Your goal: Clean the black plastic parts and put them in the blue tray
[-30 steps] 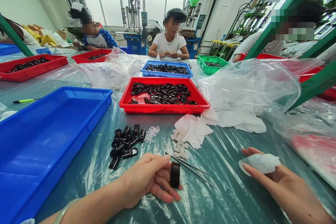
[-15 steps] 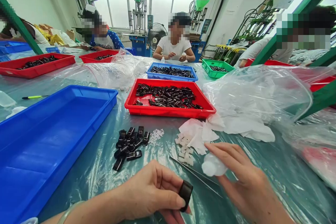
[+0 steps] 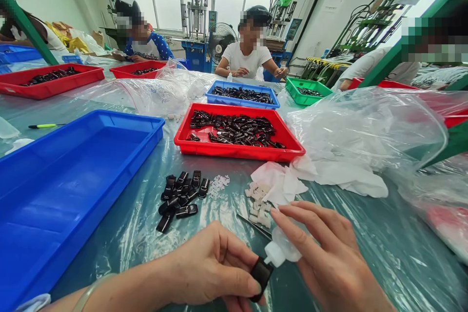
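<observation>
Between thumb and fingers, my left hand (image 3: 215, 273) grips a small black plastic part (image 3: 261, 277). My right hand (image 3: 329, 248) is closed around a translucent squeeze bottle (image 3: 287, 246), tilted so that its white nozzle is at the black part's upper edge. Whether the tip touches the part I cannot tell. Behind the bottle lie metal tweezers (image 3: 254, 225), partly hidden. A loose pile of similar black parts (image 3: 183, 197) sits beyond my left hand. Beside it are tiny white pieces (image 3: 219, 185) and larger off-white pieces (image 3: 259, 204).
An empty blue tray (image 3: 73, 195) stands at the left. Ahead, a red tray (image 3: 239, 152) and a smaller blue tray (image 3: 243, 102) hold many black parts. Crumpled tissue (image 3: 336, 179) and clear plastic bags (image 3: 365, 126) lie at right. A co-worker (image 3: 246, 56) sits opposite.
My right hand has moved left and tipped the bottle, bringing its nozzle to the black part. My left hand keeps its grip. The co-worker opposite has moved an arm outward.
</observation>
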`<action>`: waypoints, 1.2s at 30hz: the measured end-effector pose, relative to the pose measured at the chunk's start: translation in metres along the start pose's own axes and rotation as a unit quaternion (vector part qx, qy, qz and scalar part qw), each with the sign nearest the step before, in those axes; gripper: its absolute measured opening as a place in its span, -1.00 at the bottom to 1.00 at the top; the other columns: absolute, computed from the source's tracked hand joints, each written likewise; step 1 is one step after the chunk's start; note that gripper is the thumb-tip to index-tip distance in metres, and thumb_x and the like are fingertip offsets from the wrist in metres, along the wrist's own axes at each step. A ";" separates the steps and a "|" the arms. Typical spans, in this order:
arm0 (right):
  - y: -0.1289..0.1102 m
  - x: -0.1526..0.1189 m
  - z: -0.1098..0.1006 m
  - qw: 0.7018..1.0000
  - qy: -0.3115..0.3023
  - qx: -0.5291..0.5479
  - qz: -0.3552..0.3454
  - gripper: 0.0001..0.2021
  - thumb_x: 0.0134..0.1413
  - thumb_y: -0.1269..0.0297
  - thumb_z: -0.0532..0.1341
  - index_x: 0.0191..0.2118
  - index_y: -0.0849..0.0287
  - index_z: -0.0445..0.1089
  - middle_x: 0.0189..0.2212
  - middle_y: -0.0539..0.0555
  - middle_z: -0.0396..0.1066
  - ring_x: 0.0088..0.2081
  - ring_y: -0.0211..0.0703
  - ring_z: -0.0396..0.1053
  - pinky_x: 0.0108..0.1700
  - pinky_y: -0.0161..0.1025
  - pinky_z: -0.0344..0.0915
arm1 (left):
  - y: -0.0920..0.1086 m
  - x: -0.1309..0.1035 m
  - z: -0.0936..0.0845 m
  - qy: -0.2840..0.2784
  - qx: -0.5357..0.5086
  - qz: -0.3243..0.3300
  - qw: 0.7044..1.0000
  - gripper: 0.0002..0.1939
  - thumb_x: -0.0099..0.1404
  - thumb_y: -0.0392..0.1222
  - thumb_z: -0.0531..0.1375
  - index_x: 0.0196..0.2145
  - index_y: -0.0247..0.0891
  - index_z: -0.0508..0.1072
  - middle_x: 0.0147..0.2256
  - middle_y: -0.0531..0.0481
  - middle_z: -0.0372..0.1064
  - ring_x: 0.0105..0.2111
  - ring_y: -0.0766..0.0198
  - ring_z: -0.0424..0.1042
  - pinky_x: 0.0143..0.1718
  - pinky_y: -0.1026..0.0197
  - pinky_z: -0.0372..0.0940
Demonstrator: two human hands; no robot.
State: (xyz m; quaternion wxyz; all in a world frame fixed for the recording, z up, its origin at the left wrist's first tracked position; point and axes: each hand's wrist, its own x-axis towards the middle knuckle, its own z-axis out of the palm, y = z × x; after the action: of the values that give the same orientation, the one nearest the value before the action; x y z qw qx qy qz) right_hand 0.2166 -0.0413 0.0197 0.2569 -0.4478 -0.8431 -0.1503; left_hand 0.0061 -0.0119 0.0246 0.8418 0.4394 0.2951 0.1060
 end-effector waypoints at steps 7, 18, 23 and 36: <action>-0.008 0.002 -0.002 0.999 0.036 -0.001 0.016 -0.63 0.14 0.57 -0.05 -0.07 0.09 0.34 -0.19 0.10 0.42 -0.08 -0.04 0.28 -0.07 -0.03 0.08 | -0.006 0.003 -0.003 -0.007 0.003 -0.003 1.000 -0.85 0.02 -0.27 0.21 -0.41 -0.34 0.53 -0.52 0.03 0.40 -0.63 0.45 0.37 -0.57 0.45 0.28; -0.012 0.003 -0.009 1.000 0.019 0.014 -0.012 -0.68 0.21 0.49 -0.04 -0.04 0.16 0.35 -0.16 0.16 0.41 -0.04 0.02 0.27 -0.03 0.03 0.03 | -0.009 0.002 -0.004 -0.022 0.001 -0.004 1.000 -0.86 0.00 -0.31 0.20 -0.44 -0.35 0.54 -0.52 0.00 0.39 -0.65 0.46 0.36 -0.60 0.47 0.25; -0.013 0.003 -0.012 0.999 0.020 0.020 -0.015 -0.69 0.21 0.49 -0.05 -0.08 0.14 0.36 -0.18 0.13 0.43 -0.06 -0.02 0.29 -0.03 0.02 0.03 | -0.009 0.002 -0.006 -0.031 0.002 -0.013 0.999 -0.86 0.00 -0.32 0.20 -0.43 -0.36 0.53 -0.51 0.00 0.40 -0.66 0.46 0.36 -0.59 0.46 0.27; -0.014 -0.001 -0.015 1.000 0.010 0.015 -0.011 -0.72 0.24 0.42 -0.05 -0.09 0.11 0.36 -0.16 0.12 0.44 -0.05 -0.02 0.29 -0.02 0.03 0.02 | -0.008 0.001 -0.003 -0.034 0.000 -0.021 0.999 -0.89 0.03 -0.33 0.19 -0.45 -0.38 0.51 -0.55 0.05 0.38 -0.64 0.47 0.37 -0.55 0.46 0.31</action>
State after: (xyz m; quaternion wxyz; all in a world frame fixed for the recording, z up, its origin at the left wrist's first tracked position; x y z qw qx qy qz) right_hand 0.2098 -0.0568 0.0314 0.2700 -0.4327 -0.8479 -0.1446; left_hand 0.0045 -0.0137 0.0166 0.8534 0.4366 0.2752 0.0734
